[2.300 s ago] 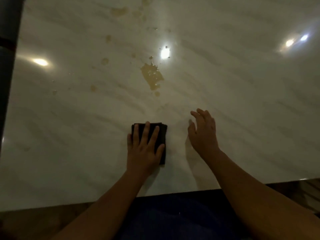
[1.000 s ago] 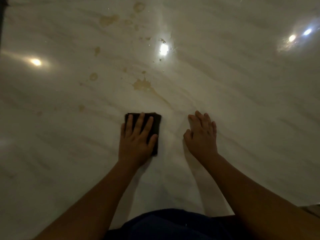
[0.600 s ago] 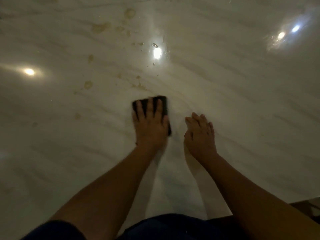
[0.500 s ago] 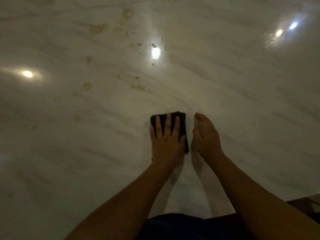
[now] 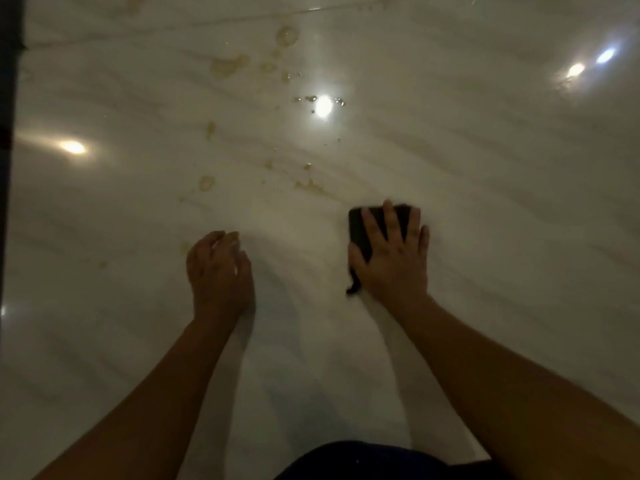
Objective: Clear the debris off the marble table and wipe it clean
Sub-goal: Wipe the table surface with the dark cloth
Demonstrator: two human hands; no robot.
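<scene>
Cloth changed hands: the dark folded cloth (image 5: 358, 230) was under the left palm half a second ago and now sits under the right hand (image 5: 391, 261), further right on the marble table (image 5: 502, 202). Right hand lies flat on it, fingers spread and straight, pressing down. A corner of cloth trails out below the heel of the palm. Left hand (image 5: 218, 271) is off the cloth and well to its left, fingers loosely curled, holding nothing. Can't tell if it touches the marble or hovers just above.

Spill is not done. Brown smear (image 5: 311, 187) lies just up-left of the cloth, near but apart. Round spot (image 5: 206, 181) sits further left. A bigger patch (image 5: 227, 65) and a ring mark (image 5: 287, 34) are at the far side, with small droplets (image 5: 308, 98) beside the lamp glare (image 5: 323, 105).

Risks, my read:
- The cloth is small, so a pass over the smear could drag brown liquid across clean marble rather than lift it.
- The trailing corner may fold under and leave streaks.
- The far stains need a long reach. Palm pressure would drop and the cloth could slip out on the polished stone.
- Dim light and glare can hide leftover film.
</scene>
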